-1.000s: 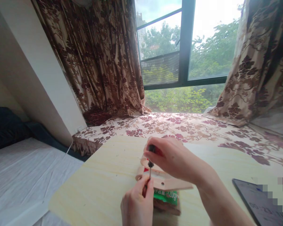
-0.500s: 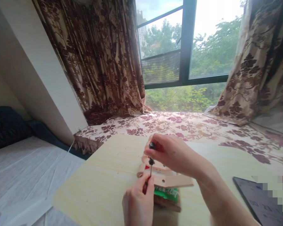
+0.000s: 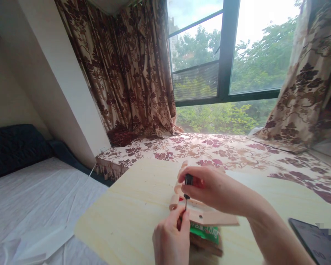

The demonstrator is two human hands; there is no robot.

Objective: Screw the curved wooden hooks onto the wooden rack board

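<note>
My right hand (image 3: 212, 187) grips the black handle of a screwdriver (image 3: 188, 179), held upright with its thin shaft pointing down. At the shaft's lower end, the thumb and fingers of my left hand (image 3: 171, 237) are pinched together; what lies between them is hidden. Both hands are over a light wooden assembly (image 3: 217, 218), which has a flat board with a round hole and rounded pieces on its left side. Under it sits a green packet (image 3: 205, 232) with white print, on top of a brown block-like thing (image 3: 206, 246). My right hand covers part of the assembly.
The pale wood-grain table (image 3: 121, 206) carries the work. A dark phone or tablet (image 3: 306, 235) lies at its right. Beyond stretches a floral-covered window seat (image 3: 231, 145) below curtains (image 3: 138, 73) and a window. A bed (image 3: 44, 195) is on the left.
The whole view has shifted, so hands, assembly and table appear farther right. My right hand still holds the screwdriver and my left hand stays pinched at its tip.
</note>
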